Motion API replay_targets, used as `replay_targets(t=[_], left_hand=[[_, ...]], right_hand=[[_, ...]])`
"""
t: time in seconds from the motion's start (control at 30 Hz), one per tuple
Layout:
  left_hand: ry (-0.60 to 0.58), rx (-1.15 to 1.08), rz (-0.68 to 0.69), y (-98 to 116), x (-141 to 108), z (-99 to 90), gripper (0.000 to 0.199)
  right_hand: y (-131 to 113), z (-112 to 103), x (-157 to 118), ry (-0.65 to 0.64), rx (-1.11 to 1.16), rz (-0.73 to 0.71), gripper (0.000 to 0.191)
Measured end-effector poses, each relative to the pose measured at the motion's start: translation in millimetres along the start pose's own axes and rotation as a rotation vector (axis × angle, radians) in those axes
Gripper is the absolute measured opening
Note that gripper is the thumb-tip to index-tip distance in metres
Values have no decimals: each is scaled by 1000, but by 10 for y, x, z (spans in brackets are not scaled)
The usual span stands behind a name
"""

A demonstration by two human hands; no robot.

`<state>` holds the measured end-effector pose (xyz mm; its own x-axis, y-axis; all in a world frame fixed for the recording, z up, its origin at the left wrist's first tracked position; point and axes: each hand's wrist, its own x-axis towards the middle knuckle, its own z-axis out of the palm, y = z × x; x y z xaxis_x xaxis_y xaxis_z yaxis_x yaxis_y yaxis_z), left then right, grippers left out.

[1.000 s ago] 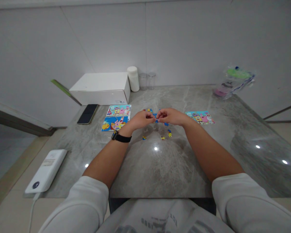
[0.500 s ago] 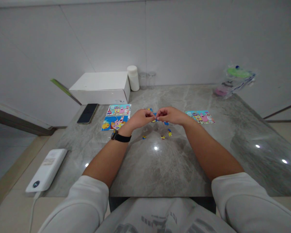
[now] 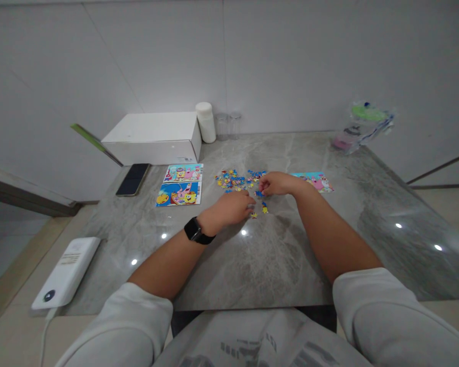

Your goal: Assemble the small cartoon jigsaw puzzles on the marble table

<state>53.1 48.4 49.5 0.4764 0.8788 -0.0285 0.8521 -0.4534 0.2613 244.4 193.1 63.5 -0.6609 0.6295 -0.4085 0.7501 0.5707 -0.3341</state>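
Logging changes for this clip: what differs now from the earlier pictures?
The left hand drew back toward the body and the right hand shifted right, parting and uncovering more puzzle pieces. Whether a piece was released is unclear. The phone, white box and picture cards stayed put.

This looks like a home: puzzle pieces [image 3: 233, 182] and a phone [image 3: 133, 180] lie on a table [image 3: 279, 265] against a plain wall [image 3: 290, 66].
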Motion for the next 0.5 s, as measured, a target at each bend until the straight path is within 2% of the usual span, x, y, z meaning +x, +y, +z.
replay_targets(t=[0.2, 0.5], left_hand=[[-12, 40, 37, 144, 23, 76, 32], [73, 78, 16, 148, 38, 125, 35]], right_hand=[[-41, 68, 45, -64, -76, 24, 23], [-56, 78, 55, -74, -139, 49, 23]])
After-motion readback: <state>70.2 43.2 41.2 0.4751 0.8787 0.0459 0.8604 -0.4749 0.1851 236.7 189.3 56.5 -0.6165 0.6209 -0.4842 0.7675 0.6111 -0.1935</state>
